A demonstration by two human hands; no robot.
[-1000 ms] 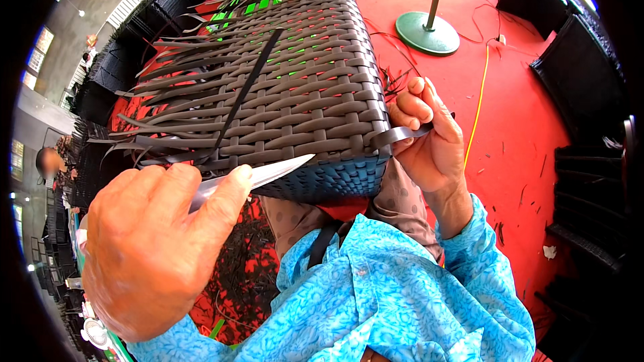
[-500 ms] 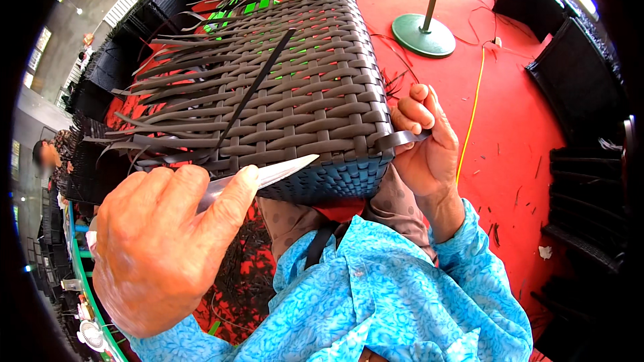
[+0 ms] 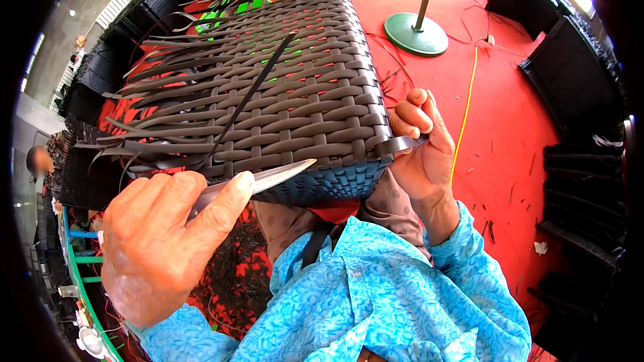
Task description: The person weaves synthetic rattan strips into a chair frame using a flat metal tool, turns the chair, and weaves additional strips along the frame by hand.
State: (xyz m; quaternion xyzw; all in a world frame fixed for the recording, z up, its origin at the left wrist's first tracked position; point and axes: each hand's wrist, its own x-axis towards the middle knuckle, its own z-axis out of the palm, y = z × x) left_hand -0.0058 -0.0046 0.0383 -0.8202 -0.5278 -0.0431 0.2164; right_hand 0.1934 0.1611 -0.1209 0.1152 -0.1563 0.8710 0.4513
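A dark brown woven panel [image 3: 288, 104] of flat plastic strips stretches away in front of me, its near end in front of my knees. Loose strip ends [image 3: 151, 104] fan out along its left side. My left hand [image 3: 161, 234] is closed round a pointed metal blade [image 3: 285, 173]; its handle is hidden in the palm. The tip points right, along the near edge of the weave. At the near right corner my right hand [image 3: 426, 144] pinches a flat plastic strip [image 3: 401, 143] that comes out of the edge. A thin black strip [image 3: 258, 84] lies slantwise across the weave.
A green round pole base [image 3: 416, 33] stands on the red floor [image 3: 503, 181] beyond the panel. A yellow cord [image 3: 466, 107] runs along the floor. Black woven pieces [image 3: 570, 80] stand at the right. Dark scraps [image 3: 235, 275] lie below left. A person [image 3: 43, 161] is at the far left.
The whole scene has shifted slightly left in the view. Both hands keep nearly the same place at the panel, still holding the blade and the strip.
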